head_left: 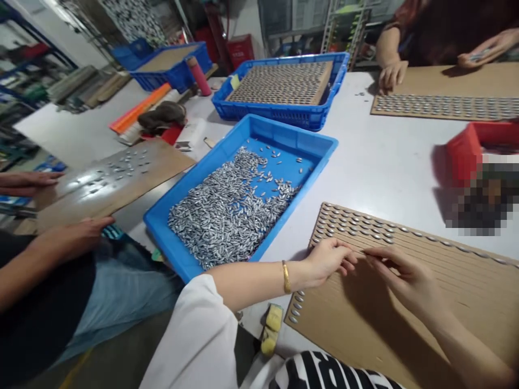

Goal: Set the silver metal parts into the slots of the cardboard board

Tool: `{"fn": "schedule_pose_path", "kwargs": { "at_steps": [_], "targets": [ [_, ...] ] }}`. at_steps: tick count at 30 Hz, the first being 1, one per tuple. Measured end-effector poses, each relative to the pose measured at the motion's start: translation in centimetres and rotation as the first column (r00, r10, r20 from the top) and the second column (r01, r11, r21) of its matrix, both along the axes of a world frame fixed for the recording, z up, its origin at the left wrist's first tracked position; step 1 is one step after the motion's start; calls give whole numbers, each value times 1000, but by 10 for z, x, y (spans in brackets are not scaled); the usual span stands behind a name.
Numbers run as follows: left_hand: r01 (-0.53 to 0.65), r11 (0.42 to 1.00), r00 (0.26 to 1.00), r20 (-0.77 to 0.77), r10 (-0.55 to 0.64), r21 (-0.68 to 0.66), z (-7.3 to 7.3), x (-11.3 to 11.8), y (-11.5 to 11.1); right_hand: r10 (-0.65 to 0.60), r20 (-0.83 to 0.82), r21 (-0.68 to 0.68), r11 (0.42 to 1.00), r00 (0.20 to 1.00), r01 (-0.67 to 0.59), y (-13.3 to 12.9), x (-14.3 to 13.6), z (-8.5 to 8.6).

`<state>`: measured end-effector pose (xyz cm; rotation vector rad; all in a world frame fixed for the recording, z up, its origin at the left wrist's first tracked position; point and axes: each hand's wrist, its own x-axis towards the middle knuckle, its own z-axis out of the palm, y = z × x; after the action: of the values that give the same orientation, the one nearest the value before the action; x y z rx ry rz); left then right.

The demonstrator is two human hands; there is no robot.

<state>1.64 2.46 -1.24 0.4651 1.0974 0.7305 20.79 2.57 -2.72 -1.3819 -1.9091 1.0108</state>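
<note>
A brown grooved board (pixel 405 335) lies in front of me, with rows of small silvery oval pieces (pixel 352 224) along its far edge and a few more at its left edge. My left hand (pixel 330 262), below a gold bracelet, is over the board with fingers curled together; whatever they hold is too small to name. Close to its right, my right hand (pixel 405 273) pinches at the board near the rows, its fingertips hiding anything between them. Left of the board, a blue tray (pixel 320 148) holds a large heap of the same silvery pieces (pixel 219 213).
Behind the tray sits a blue crate (pixel 275 113) with a filled board. A red bin (pixel 462 156) stands at the right. Across the table a person's hands (pixel 392 75) work at another board (pixel 458 81). At left, another person holds a board (pixel 121 183) with scattered pieces.
</note>
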Motion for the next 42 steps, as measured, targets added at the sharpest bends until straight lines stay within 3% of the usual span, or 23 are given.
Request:
{"fn": "schedule_pose_path", "kwargs": {
  "at_steps": [4,10,22,27,35,42],
  "targets": [
    [-27,999,999,31,28,-34,1,1,2,-51,75,36,998,996,48,5,18,-10],
    [16,1000,998,61,-14,-27,7,0,0,-101,118,129,988,988,86,7,30,-6],
    [105,989,994,-35,-102,101,2,0,-5,-63,226,366,930,972,-25,13,31,-10],
    [132,980,990,-63,-124,148,4,-2,-6,-49,206,391,920,977,-37,19,27,-10],
    [106,993,994,-29,-105,49,-3,1,-3,-58,228,411,911,972,-42,27,27,-17],
    [180,983,984,-9,-179,31,-3,1,-7,-63,215,412,911,975,-32,29,24,-16]
  ]
}}
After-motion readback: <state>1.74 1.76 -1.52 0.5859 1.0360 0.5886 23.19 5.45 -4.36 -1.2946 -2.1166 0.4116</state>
